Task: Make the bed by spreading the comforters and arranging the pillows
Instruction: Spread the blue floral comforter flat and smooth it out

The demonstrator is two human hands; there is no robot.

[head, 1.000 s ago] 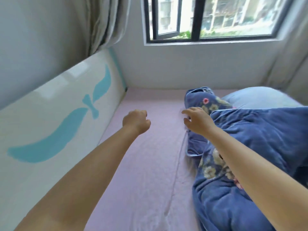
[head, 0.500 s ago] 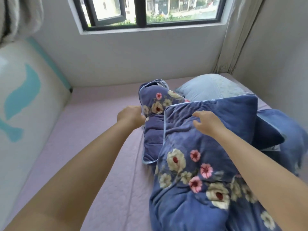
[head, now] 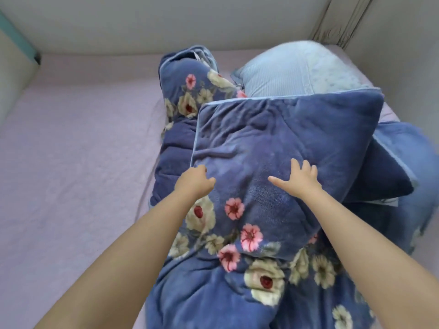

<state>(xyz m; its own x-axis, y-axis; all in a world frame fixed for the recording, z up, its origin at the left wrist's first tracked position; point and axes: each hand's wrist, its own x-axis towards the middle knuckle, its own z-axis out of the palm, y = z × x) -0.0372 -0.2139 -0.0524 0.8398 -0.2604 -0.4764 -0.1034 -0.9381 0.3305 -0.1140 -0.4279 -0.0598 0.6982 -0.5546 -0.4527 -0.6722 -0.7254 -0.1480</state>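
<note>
A dark blue floral comforter [head: 237, 245] lies bunched along the right half of the bed. On top of it sits a blue plush pillow [head: 285, 138] with pale piping. My left hand [head: 193, 180] is at the pillow's lower left edge with fingers curled; whether it grips the fabric is unclear. My right hand [head: 298, 178] rests on the pillow's face with fingers spread. A light blue pillow [head: 292, 70] lies behind, near the far right corner. A second dark blue cushion [head: 380, 184] pokes out on the right under the plush pillow.
The pink fitted sheet [head: 78, 162] covers the bare left half of the mattress. A white panel with teal trim [head: 14, 60] borders the bed on the left. Grey walls [head: 166, 22] close the far side and right. A curtain [head: 339, 22] hangs in the far right corner.
My view has swung right and down from the window toward the bedding. Both hands moved from above the sheet onto the blue plush pillow.
</note>
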